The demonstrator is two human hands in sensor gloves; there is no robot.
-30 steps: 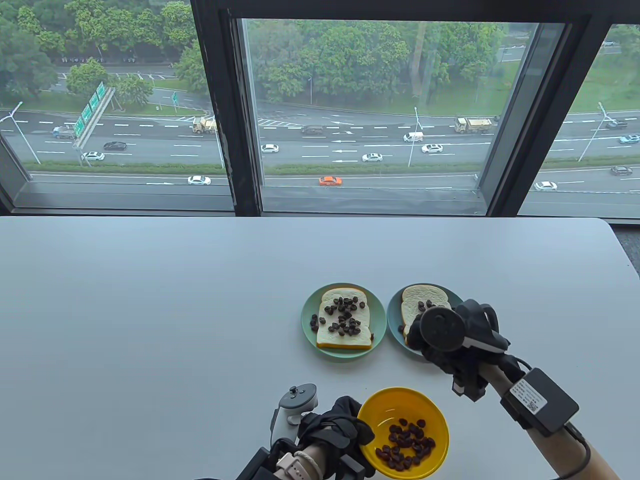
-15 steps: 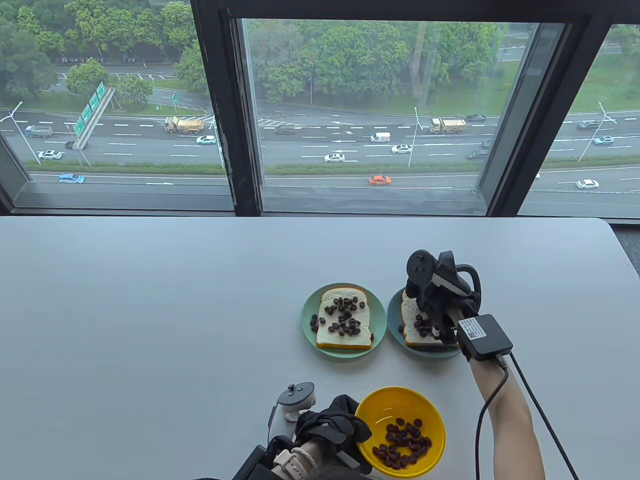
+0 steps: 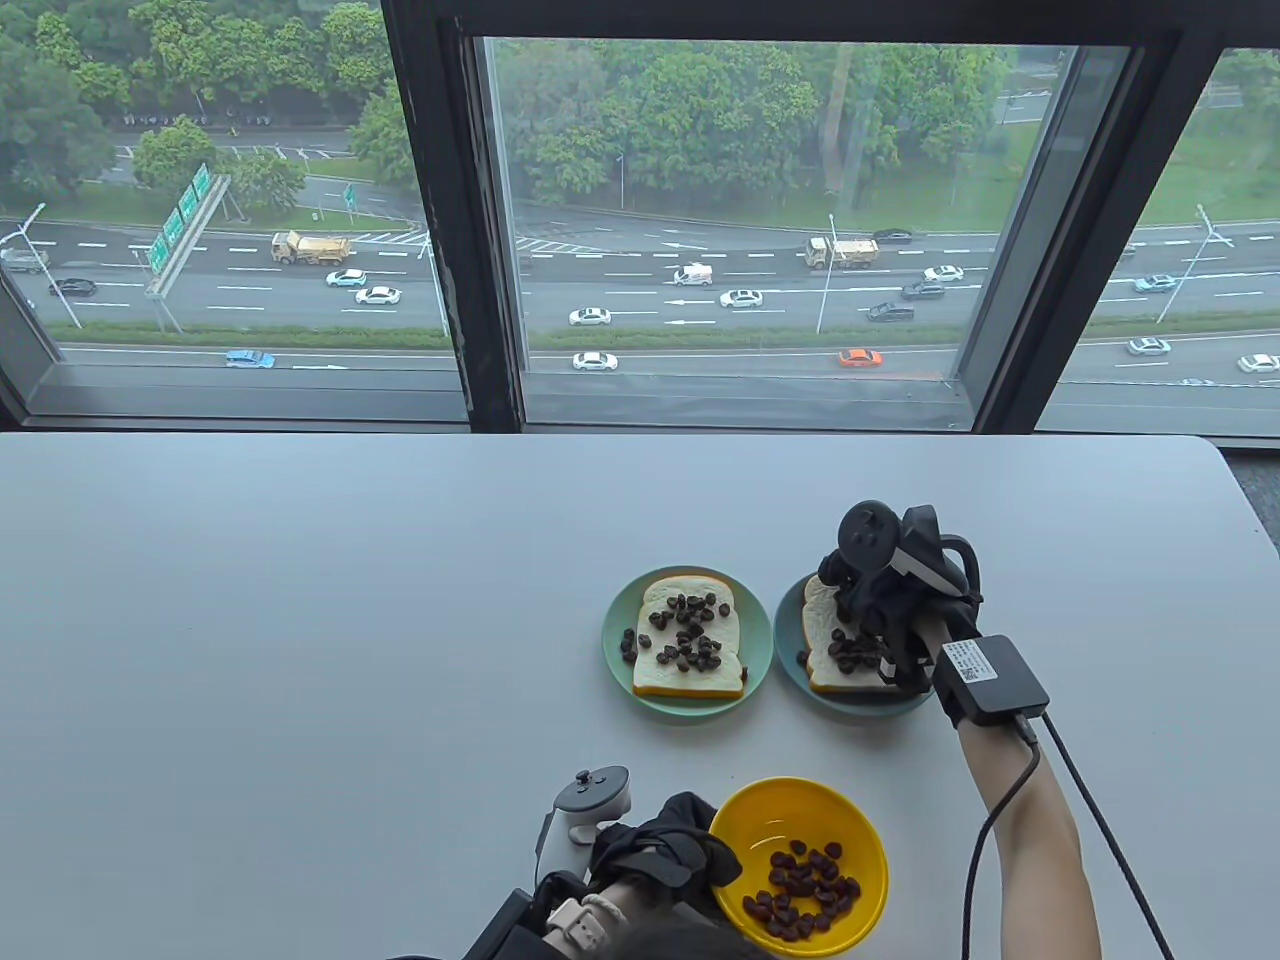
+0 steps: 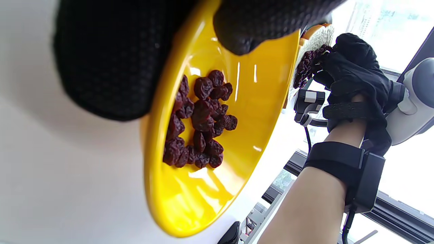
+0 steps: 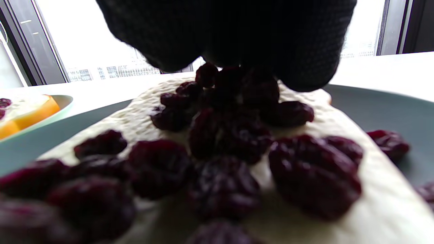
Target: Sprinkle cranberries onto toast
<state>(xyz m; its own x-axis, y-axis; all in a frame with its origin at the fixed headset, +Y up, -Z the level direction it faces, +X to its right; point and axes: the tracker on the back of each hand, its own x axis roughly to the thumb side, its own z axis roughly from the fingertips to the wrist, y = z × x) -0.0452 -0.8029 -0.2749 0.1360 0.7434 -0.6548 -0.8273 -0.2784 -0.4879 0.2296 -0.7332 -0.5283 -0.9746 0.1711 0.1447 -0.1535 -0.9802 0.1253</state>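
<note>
My right hand (image 3: 852, 622) hovers low over the right toast (image 3: 822, 645) on its teal plate (image 3: 787, 640). In the right wrist view its bunched fingertips (image 5: 237, 40) pinch cranberries right above the dark pile of cranberries (image 5: 220, 135) on that toast (image 5: 373, 217). My left hand (image 3: 715, 850) grips the left rim of the yellow bowl (image 3: 860, 830), which holds cranberries (image 3: 800, 890). In the left wrist view the bowl (image 4: 203, 193) is tilted in my fingers (image 4: 101, 67). The left toast (image 3: 690, 645) is covered with cranberries.
The left toast sits on a teal plate (image 3: 615, 640) beside the right plate. A few cranberries lie on the right plate's rim (image 5: 388, 144). The white table (image 3: 300, 620) ends at a window ledge behind and a rounded corner at the far right.
My right hand moved from the near edge of the right plate to above the toast, then shifted slightly right. More cranberries lie on the right toast. My left hand stays on the bowl.
</note>
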